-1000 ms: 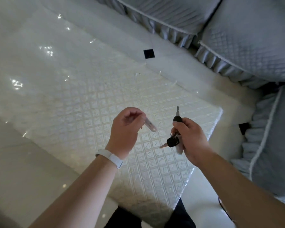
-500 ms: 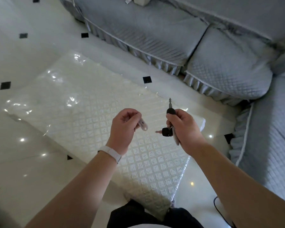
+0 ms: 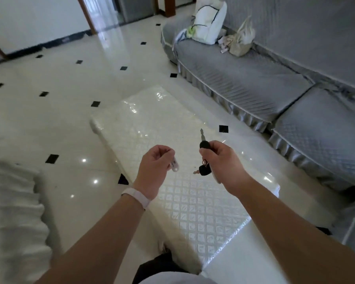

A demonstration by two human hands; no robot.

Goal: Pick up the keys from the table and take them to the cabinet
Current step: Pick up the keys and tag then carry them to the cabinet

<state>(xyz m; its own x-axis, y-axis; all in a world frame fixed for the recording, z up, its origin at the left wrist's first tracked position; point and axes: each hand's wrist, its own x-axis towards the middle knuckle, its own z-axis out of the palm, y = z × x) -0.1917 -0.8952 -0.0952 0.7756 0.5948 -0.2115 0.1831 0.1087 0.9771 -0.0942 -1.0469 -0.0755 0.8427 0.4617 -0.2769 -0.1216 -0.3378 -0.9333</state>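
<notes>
Right hand point(image 3: 221, 158) clenches the black-headed metal keys point(image 3: 203, 158) above the white quilted table point(image 3: 193, 206); left hand point(image 3: 155, 162) pinches a small silver tag point(image 3: 174, 166).

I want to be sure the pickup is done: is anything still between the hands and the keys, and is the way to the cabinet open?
Nothing stands between them: the right hand already holds the black-headed keys above the table, and the left hand pinches a small pale tag. No cabinet is in view, so that path cannot be judged.
</notes>
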